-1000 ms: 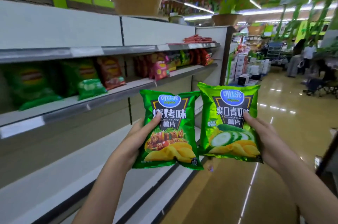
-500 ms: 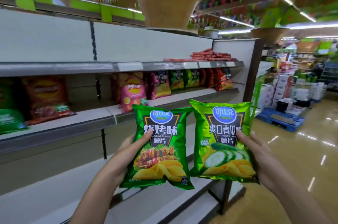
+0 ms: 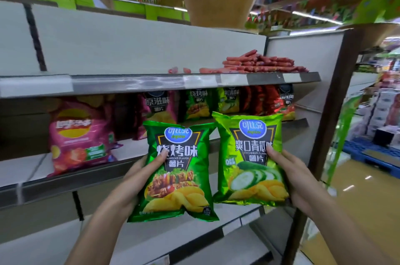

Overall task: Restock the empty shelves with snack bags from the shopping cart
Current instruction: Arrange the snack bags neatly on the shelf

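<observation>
Tall shelving unit (image 3: 151,48) ahead, three tiers in view: top shelf (image 3: 194,81) carrying a heap of red sausage sticks (image 3: 266,63), middle shelf (image 3: 134,150) partly stocked with a pink chip bag (image 3: 80,134) at left and a row of mixed bags (image 3: 216,104) toward the back right, bottom shelf (image 3: 173,241) bare where visible. Shopping cart out of view.

Held up side by side before the middle shelf, edges touching or nearly so: dark green barbecue bag (image 3: 176,169) and lighter green cucumber bag (image 3: 249,158). Left hand (image 3: 134,182) gripping the barbecue bag at its left edge, thumb across the front, fingers hidden behind. Right hand (image 3: 296,180) gripping the cucumber bag at its right edge likewise.

Probably very light, puffed with air, glossy film likely slippery; contents brittle, so no squeezing the belly. Best taken by a side edge or the crimped top seam, set upright and nudged back with flat fingers into a gap beside matching flavours.
</observation>
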Motion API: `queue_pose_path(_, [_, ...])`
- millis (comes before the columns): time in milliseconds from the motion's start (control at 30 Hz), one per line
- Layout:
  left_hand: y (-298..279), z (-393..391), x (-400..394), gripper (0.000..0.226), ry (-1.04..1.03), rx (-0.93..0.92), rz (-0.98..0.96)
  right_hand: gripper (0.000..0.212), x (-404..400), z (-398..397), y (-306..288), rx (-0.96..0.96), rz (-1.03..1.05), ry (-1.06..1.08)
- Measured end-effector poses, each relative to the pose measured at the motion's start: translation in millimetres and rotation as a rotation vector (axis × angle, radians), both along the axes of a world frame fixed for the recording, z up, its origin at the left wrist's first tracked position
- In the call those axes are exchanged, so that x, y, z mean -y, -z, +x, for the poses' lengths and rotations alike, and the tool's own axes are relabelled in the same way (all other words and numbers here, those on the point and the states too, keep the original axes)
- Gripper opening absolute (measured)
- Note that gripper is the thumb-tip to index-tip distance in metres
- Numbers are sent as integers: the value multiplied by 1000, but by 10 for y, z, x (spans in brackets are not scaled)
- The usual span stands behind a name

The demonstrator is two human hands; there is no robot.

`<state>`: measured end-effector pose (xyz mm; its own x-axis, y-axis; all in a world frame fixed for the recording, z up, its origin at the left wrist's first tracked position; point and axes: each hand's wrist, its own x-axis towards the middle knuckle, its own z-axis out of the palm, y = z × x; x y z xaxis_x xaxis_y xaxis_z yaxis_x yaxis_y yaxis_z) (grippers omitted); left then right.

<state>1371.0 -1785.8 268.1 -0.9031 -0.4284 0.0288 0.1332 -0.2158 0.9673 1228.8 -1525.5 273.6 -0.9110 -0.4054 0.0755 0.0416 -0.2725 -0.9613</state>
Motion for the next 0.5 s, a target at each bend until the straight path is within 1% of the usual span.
queue_pose_path(200, [8,-639,-304,40,-109,6,-23,40,-101,-968,20,14,15,-128])
queue_pose_path(400, [65,-1089,-722,26,-277,20,5,41,-233,-1758,6,11,62,-296])
queue_pose_path(500, [106,-1233,-862,29,-336,30,24,38,-175,-2142,-63,4,23,-320])
